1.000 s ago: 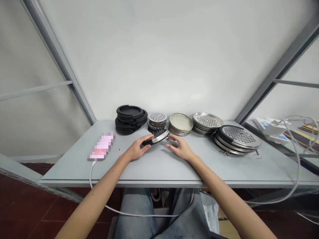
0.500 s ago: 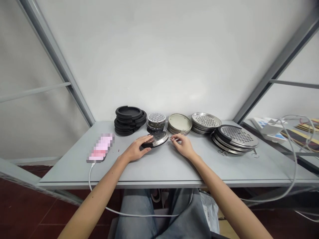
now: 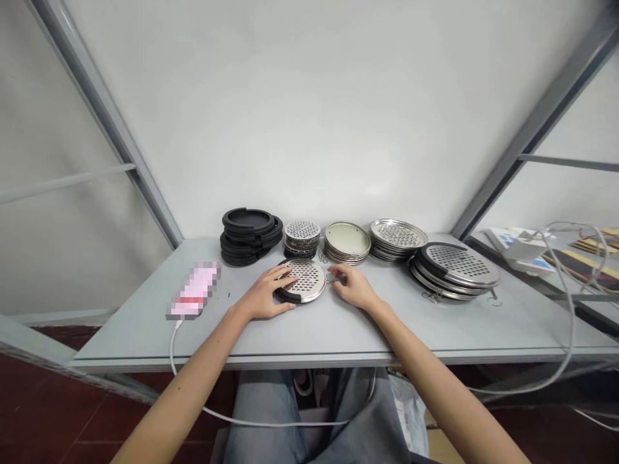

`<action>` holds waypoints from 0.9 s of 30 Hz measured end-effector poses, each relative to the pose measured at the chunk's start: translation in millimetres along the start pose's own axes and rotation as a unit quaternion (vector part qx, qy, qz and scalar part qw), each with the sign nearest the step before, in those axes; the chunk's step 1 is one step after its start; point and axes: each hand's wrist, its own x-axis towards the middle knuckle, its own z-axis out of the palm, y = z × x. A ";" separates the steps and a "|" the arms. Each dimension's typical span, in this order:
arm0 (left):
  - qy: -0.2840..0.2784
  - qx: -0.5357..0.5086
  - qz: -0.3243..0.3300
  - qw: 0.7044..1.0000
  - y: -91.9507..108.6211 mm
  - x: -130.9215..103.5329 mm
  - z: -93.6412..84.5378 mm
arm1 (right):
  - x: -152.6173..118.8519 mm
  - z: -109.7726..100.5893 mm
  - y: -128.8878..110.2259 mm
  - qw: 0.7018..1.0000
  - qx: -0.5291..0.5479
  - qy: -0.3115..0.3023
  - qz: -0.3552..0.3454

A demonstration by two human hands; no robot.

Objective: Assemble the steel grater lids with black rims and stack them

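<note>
A round silver grater (image 3: pixel 309 281) with a black rim on its left side lies flat on the grey table (image 3: pixel 309 335). My left hand (image 3: pixel 267 293) rests on that black rim with its fingers spread, the fingertips over the perforated face. At the grater's right edge, my right hand (image 3: pixel 352 283) pinches a small metal hook (image 3: pixel 331 278) between thumb and fingers. Just behind the grater are some loose metal hooks (image 3: pixel 322 256) and a stack of small perforated discs (image 3: pixel 302 237).
Along the back stand black rings (image 3: pixel 249 235), pale round plates (image 3: pixel 347 240) and silver grater discs (image 3: pixel 398 235). Rimmed graters (image 3: pixel 454 267) are piled at the right. A phone (image 3: pixel 196 289) with a white cable lies at the left.
The grater has gone from tilted to flat, its perforated face now turned up. My left hand has opened wider over it; my right hand stays at its right edge.
</note>
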 end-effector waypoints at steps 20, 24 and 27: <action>0.043 -0.057 -0.067 0.995 -14.6 1.0 9.0 | -3.7 5.1 -11.3 0.989 0.024 -0.096 -0.111; 0.045 -0.067 -0.075 0.994 -14.3 1.4 10.0 | -4.8 6.1 -11.6 0.990 0.019 -0.096 -0.106; 0.044 -0.065 -0.082 0.993 -13.8 1.7 11.5 | -4.9 5.5 -10.5 0.990 0.021 -0.098 -0.100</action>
